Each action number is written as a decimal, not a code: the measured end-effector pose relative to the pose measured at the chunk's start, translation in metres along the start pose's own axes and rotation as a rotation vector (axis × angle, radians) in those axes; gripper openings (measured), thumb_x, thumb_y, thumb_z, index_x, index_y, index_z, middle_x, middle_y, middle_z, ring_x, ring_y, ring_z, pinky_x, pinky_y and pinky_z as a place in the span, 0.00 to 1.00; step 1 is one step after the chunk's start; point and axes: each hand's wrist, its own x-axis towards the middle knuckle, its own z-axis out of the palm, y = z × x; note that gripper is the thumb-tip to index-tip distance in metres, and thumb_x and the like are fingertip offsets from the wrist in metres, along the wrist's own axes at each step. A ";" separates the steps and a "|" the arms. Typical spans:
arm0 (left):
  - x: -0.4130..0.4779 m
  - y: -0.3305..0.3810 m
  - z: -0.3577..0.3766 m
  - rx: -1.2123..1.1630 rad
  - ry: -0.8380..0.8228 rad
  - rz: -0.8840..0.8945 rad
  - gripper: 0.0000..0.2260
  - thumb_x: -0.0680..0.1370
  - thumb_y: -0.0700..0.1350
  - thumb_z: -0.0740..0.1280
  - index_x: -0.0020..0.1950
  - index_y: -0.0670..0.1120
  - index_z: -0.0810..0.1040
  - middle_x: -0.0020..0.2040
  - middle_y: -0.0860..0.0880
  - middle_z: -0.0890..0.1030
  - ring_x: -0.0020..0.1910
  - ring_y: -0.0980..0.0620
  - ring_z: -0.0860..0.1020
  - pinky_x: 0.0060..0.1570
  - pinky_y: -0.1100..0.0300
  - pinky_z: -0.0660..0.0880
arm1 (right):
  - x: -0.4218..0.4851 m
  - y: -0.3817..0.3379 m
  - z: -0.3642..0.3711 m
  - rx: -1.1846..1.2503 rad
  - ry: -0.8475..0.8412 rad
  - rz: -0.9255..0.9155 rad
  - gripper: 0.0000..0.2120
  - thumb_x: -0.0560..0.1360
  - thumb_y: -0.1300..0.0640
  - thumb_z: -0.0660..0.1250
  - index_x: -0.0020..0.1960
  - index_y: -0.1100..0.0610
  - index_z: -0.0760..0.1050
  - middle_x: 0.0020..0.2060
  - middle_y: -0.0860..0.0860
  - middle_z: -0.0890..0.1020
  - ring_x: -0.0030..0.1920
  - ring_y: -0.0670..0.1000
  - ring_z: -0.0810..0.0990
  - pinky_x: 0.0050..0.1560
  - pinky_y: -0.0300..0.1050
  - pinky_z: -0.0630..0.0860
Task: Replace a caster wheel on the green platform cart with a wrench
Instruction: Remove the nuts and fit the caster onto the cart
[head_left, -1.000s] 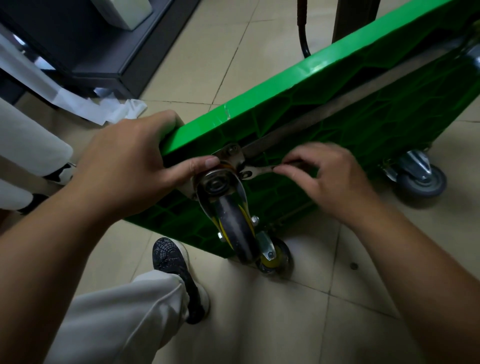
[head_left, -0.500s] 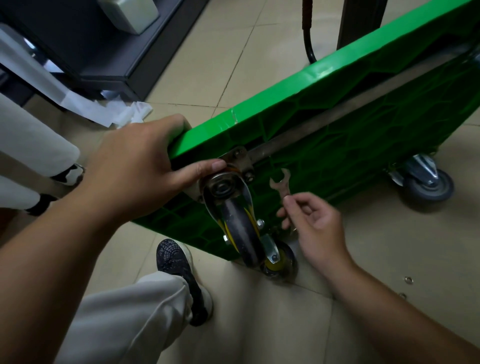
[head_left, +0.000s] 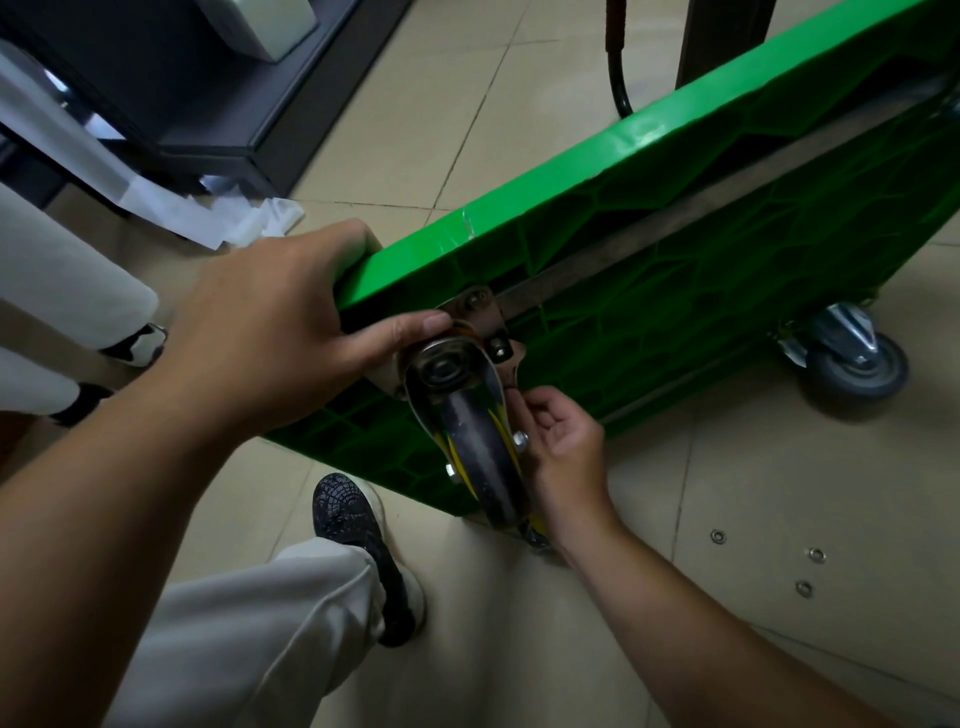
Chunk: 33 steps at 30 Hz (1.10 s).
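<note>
Beige floor tiles (head_left: 467, 104) lay under a dark shelf unit (head_left: 218, 104) and crumpled white paper (head_left: 249, 218) at the left, where the left hand (head_left: 270, 322) gripped the corner of the green platform cart (head_left: 675, 291), which was tipped up on its side, thumb pressed to the caster wheel's mounting plate (head_left: 480, 312). Just right of the caster wheel (head_left: 478, 441), the right hand (head_left: 566, 452) pinched a small wrench (head_left: 513, 364) in curled fingers, its head at a plate bolt (head_left: 498, 345). Farther right a second caster (head_left: 852, 364) touched the floor, with three washers (head_left: 816, 555) lying apart from it.
</note>
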 end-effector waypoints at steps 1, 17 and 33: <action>0.000 0.000 0.000 0.002 0.002 0.001 0.30 0.70 0.77 0.57 0.47 0.51 0.74 0.31 0.54 0.73 0.29 0.54 0.71 0.30 0.56 0.68 | 0.001 0.000 0.000 -0.019 -0.003 -0.014 0.06 0.78 0.63 0.69 0.42 0.59 0.77 0.35 0.53 0.82 0.38 0.49 0.79 0.40 0.43 0.74; 0.000 0.002 -0.002 -0.029 -0.005 0.019 0.28 0.71 0.76 0.59 0.46 0.51 0.73 0.31 0.53 0.73 0.28 0.54 0.71 0.29 0.59 0.62 | 0.056 -0.138 -0.051 -1.360 -0.246 -1.040 0.14 0.76 0.44 0.70 0.45 0.55 0.81 0.39 0.51 0.82 0.42 0.55 0.79 0.46 0.48 0.68; 0.002 -0.003 0.001 0.012 0.010 0.007 0.31 0.70 0.79 0.57 0.46 0.51 0.73 0.32 0.54 0.73 0.30 0.53 0.72 0.31 0.54 0.70 | -0.012 -0.004 -0.059 -0.207 -0.020 -0.001 0.08 0.71 0.54 0.73 0.47 0.57 0.82 0.40 0.55 0.86 0.40 0.49 0.84 0.44 0.43 0.79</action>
